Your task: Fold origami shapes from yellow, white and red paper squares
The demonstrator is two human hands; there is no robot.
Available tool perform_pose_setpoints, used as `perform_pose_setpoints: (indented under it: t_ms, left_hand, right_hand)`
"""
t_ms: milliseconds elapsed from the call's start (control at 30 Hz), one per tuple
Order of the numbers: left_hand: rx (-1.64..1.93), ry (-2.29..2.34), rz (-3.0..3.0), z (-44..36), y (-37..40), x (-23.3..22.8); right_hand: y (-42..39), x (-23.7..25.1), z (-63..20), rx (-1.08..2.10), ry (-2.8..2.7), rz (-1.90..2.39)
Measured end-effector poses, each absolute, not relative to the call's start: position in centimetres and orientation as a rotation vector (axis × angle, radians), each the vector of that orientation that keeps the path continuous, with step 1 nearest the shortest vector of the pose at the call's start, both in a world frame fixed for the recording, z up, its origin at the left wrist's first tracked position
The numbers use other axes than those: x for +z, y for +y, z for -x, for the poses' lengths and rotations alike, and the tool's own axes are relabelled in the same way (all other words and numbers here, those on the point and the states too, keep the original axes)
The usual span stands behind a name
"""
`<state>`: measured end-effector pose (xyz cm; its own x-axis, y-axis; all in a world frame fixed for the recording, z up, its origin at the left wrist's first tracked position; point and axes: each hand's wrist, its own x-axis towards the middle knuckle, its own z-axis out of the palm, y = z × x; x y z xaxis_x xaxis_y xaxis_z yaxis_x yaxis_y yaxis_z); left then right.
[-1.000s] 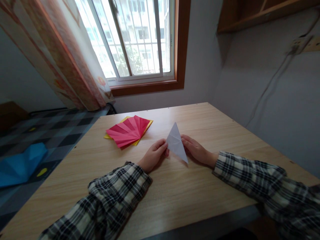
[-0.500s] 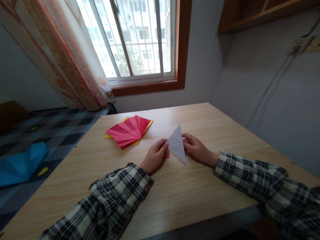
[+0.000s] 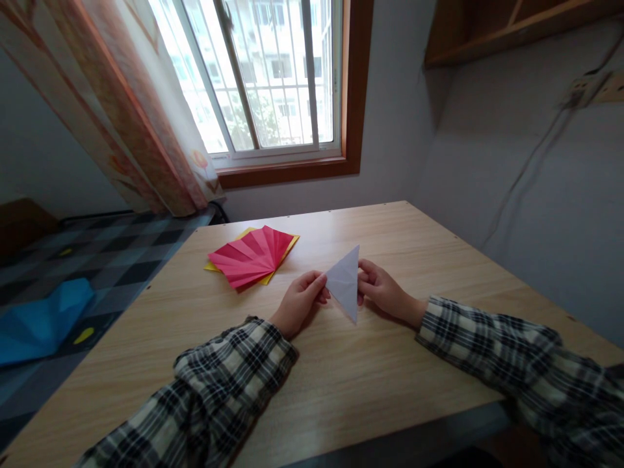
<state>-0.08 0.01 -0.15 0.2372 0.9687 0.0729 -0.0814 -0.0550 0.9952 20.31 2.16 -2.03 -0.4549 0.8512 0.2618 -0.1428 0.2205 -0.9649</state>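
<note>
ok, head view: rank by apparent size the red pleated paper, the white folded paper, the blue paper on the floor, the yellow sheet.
1. Blue paper, cut off by the frame edge
2. Red pleated paper
3. White folded paper, pinched by left hand and right hand
Unranked: yellow sheet, mostly hidden beneath the red one.

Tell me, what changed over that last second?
The white paper, pinched between the left hand and right hand, turned: its top point swung right and its bottom point drew in. Both grips held. The red fan stayed put on the table.
</note>
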Motion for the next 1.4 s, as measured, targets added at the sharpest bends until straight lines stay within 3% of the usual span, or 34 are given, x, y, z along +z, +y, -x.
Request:
perform_pose_setpoints:
  t_ms: [567, 1400]
  left_hand:
    - [1.128, 1.076, -1.485, 0.07, -0.09, 0.02]
    - [1.047, 0.944, -1.310, -0.30, -0.32, 0.37]
  right_hand:
    - [1.81, -2.39, -20.16, 1.346, -1.623, 0.651]
    - [1.30, -1.67, -20.73, 0.878, -1.877, 0.634]
